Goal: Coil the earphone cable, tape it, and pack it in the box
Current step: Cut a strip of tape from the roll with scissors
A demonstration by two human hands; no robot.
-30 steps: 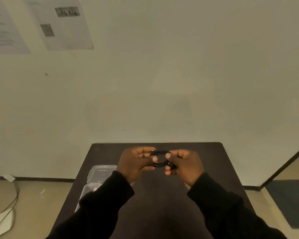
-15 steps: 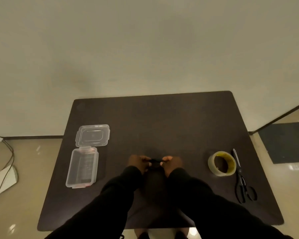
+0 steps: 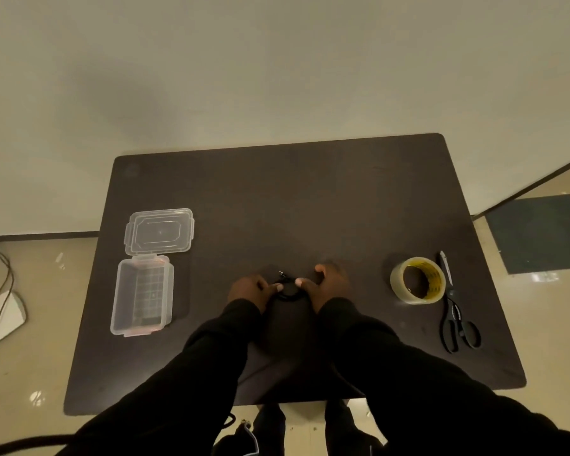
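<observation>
The black earphone cable (image 3: 288, 291) is wound into a small coil near the middle of the dark table (image 3: 277, 199), its metal plug sticking out at the top. My left hand (image 3: 252, 289) pinches the coil's left side and my right hand (image 3: 326, 284) pinches its right side, both low over the tabletop. A clear plastic box (image 3: 142, 294) stands open at the left, its hinged lid (image 3: 160, 230) lying flat behind it. A roll of clear tape (image 3: 418, 280) lies at the right.
Black scissors (image 3: 458, 324) and a pen (image 3: 446, 266) lie just right of the tape, near the table's right edge. A wall rises behind the table. A cable and a white device (image 3: 2, 315) sit on the floor to the left.
The view tipped down from the wall to the tabletop, bringing the box, tape and scissors into sight. Both hands came down with the coil from in front of me to just above the table.
</observation>
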